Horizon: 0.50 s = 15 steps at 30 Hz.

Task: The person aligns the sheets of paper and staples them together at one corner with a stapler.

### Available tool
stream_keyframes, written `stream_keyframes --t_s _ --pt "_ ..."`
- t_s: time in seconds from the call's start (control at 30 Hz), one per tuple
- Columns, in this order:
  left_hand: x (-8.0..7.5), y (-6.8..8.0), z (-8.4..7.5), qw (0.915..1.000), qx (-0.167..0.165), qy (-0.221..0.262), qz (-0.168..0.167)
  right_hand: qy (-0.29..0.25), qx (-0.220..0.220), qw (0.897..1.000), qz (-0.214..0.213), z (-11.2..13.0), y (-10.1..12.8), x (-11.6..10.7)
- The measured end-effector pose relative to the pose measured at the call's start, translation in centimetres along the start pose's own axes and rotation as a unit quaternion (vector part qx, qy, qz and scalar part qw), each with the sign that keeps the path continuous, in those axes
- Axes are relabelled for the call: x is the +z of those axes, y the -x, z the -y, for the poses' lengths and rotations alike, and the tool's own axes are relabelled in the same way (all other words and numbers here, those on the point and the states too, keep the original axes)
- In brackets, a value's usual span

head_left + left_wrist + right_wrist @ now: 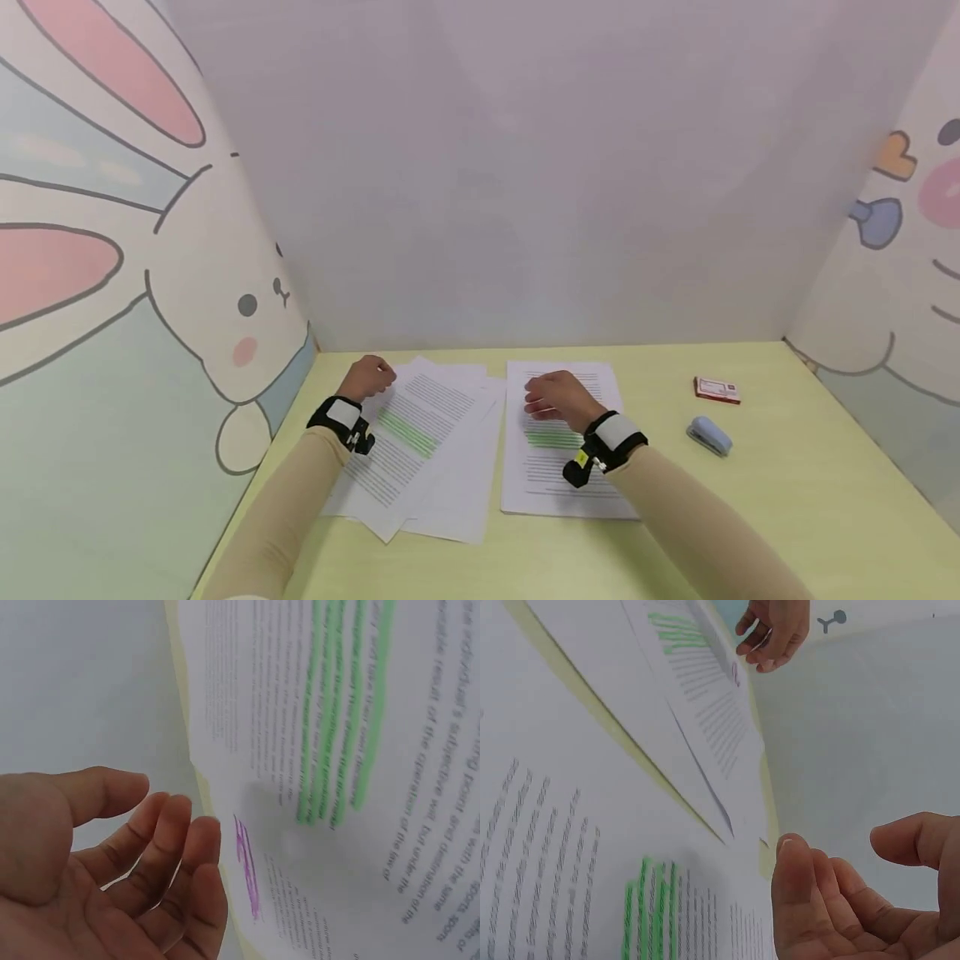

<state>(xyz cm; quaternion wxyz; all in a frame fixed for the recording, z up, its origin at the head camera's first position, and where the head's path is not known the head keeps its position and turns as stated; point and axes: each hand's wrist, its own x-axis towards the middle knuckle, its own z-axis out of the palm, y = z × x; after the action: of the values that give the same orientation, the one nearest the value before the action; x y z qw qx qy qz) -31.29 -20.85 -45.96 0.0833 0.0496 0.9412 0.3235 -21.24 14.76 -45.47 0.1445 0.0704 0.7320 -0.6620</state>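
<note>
My left hand (366, 377), fingers loosely spread and holding nothing, hovers at the top corner of the fanned sheets (420, 450) left of centre, while my right hand (558, 398), equally relaxed and empty, hovers over the neat stack (558, 475) beside them, its long axis running toward the frame's bottom.

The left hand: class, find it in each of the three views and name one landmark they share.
Head view: left hand at the far left corner of the fanned sheets.
Left wrist view: lower left, fingers loosely curled beside the page.
Right wrist view: top centre.
Shared landmark: the green highlighted lines on that page.
</note>
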Motion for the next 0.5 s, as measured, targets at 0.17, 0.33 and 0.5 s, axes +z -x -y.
stream_keyframes --t_s 0.17,0.33,0.5 --pt "0.1 0.0 1.7 0.999 -0.012 -0.041 -0.011 -0.063 0.05 0.997 0.013 -0.1 -0.6 2.5" --pt "0.0 0.0 2.4 0.9967 -0.047 -0.066 -0.006 -0.096 0.077 0.992 0.022 -0.6 -1.2 4.9" --pt "-0.5 0.1 2.3 0.9933 -0.083 -0.079 0.019 -0.097 0.085 0.991 0.021 -1.7 -1.5 6.6"
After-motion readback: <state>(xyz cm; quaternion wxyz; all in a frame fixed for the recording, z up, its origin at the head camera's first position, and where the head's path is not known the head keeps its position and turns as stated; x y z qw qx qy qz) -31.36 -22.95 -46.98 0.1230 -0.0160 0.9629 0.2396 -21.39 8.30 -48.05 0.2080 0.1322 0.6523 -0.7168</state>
